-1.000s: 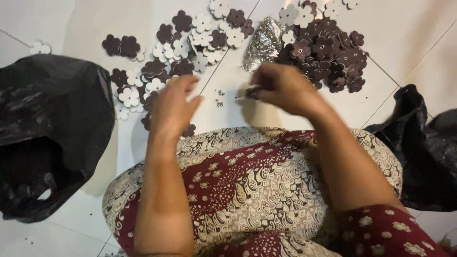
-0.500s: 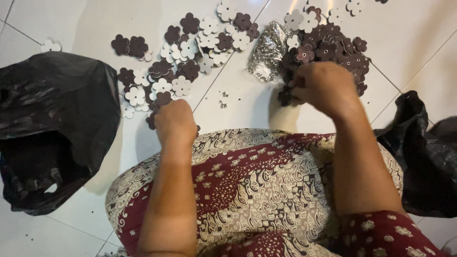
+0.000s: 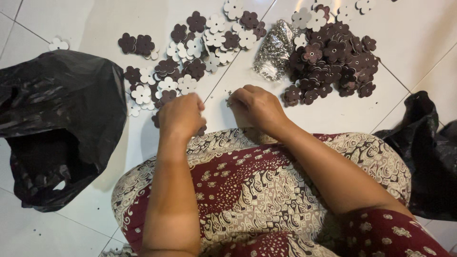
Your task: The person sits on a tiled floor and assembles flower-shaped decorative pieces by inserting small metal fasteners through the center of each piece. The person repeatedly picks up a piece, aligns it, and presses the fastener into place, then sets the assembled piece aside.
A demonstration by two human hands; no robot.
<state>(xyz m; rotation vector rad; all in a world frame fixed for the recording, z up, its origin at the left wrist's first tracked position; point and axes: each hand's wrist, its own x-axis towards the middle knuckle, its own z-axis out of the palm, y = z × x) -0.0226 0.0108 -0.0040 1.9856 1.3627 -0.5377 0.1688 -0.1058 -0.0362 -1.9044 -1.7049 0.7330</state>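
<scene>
I see my left hand [image 3: 182, 115] curled over the scattered brown and white flower cutouts [image 3: 190, 52] on the floor; my right hand [image 3: 254, 105] pinches something tiny, too small to tell. One clear bag of metal bits [image 3: 273, 50], two black bags [image 3: 57, 123].

Brown and white flower cutouts [image 3: 328, 52] (maroon batik skirt [image 3: 266, 190]).

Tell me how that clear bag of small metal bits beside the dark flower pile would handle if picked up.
The clear bag of metal bits looks crumpled and slumped, so it would probably sag and shift in the hand. It is packed with many shiny pieces, so it is likely heavy for its size. The thin glossy film may be slippery, and if open, could spill near the dark flower pile.
</scene>
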